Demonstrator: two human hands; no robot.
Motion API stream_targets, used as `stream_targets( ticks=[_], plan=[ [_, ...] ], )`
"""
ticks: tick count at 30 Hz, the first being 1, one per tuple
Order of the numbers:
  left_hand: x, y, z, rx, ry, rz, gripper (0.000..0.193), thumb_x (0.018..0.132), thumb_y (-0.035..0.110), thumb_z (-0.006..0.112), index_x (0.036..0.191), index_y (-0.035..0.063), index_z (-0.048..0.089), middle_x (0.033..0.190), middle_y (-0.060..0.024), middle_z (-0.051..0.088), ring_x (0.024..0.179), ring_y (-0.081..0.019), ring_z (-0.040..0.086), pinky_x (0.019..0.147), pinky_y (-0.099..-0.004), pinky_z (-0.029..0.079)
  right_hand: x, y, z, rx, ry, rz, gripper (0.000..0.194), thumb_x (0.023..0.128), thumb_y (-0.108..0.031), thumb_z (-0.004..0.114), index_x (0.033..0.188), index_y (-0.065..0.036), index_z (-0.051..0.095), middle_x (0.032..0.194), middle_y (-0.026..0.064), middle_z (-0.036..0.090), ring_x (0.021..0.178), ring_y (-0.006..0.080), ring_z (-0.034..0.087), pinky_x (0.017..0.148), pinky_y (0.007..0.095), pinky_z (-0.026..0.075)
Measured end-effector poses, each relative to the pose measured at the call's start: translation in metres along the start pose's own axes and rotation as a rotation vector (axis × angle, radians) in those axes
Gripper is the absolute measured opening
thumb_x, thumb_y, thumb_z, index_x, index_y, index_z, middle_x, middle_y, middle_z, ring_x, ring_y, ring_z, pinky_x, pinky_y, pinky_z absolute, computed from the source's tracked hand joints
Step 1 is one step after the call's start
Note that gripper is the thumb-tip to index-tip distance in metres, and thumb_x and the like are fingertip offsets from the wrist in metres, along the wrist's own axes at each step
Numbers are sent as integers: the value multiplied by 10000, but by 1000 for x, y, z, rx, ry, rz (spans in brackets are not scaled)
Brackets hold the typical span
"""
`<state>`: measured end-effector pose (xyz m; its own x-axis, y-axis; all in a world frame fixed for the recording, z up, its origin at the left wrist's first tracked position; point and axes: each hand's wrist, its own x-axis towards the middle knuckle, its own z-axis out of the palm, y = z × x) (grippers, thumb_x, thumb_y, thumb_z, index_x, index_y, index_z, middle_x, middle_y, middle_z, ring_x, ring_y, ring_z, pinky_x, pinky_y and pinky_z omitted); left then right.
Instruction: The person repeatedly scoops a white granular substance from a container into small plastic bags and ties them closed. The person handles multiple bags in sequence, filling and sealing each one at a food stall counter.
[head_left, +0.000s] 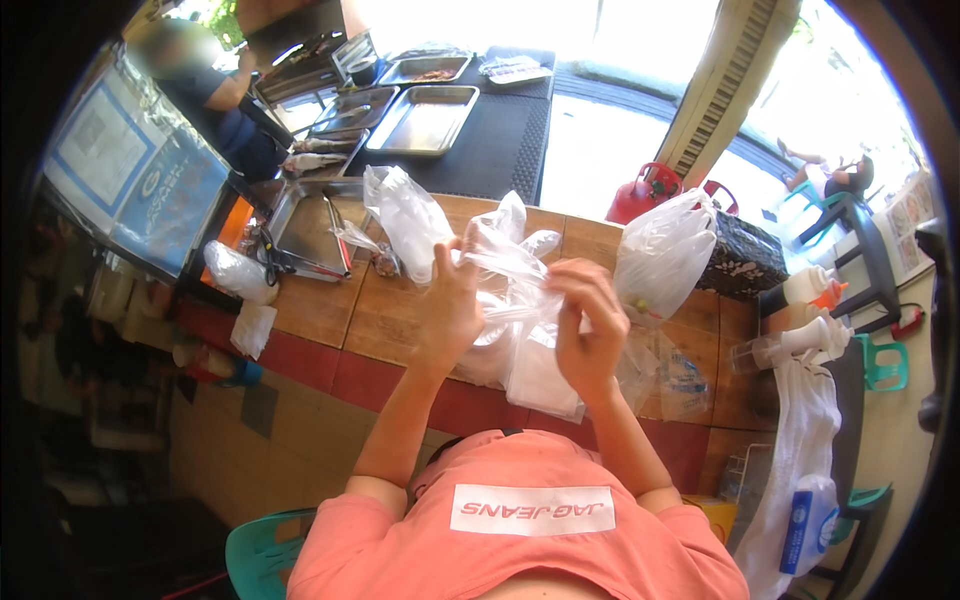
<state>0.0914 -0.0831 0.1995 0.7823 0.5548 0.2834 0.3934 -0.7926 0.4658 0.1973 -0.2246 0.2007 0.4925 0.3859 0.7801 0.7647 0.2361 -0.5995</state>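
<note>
Both hands pull at the handles of a thin white plastic bag (511, 261) above the front of a wooden-topped counter (390, 315). My left hand (448, 315) grips one side of the stretched plastic, fingers pointing up. On the other side my right hand (592, 319) pinches the film between thumb and fingers; its fingertips are blurred. Beneath them lies a stack of white plastic sheets or bags (540, 375), partly covered by the bag. What the bag contains cannot be made out. Just beyond my left hand stands another white plastic bag (409, 214).
A full, knotted plastic bag (664, 247) stands to the right, near squeeze bottles (806, 289). Left are a metal tray (311, 225) with tongs (337, 232) and scissors (271, 251). Steel trays (424, 120) rest on a black table beyond. A person (217, 105) stands at the far left.
</note>
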Motion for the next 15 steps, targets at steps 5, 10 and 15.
stream_targets(
  ticks=[5, 10, 15],
  plan=[
    [-15, 38, 0, -110, -87, 216, 559, 732, -76, 545, 1284, -12, 484, 1237, -171, 394, 1035, -377, 555, 784, -422, 531, -10, 17, 22, -132, -645, 429, 202, 803, 26, 506, 909, -21, 671, 920, 179, 656, 905, 314, 638, 784, 336, 494],
    [-57, 69, 11, -253, -258, 481, 510, 783, -71, 517, 1287, 3, 496, 1214, -143, 387, 1039, -328, 534, 759, -387, 543, -10, 36, 14, -156, -697, 629, 201, 893, -75, 514, 1033, -35, 652, 1067, 132, 620, 977, 231, 601, 839, 314, 479],
    [-78, 65, 25, -319, -366, 560, 751, 771, -100, 527, 1462, 141, 362, 1156, -116, 394, 1013, -264, 545, 735, -388, 537, -18, 42, 4, -75, -255, 510, 220, 955, -146, 527, 1125, -52, 632, 1187, 66, 594, 1030, 169, 569, 869, 315, 476]
  ],
)
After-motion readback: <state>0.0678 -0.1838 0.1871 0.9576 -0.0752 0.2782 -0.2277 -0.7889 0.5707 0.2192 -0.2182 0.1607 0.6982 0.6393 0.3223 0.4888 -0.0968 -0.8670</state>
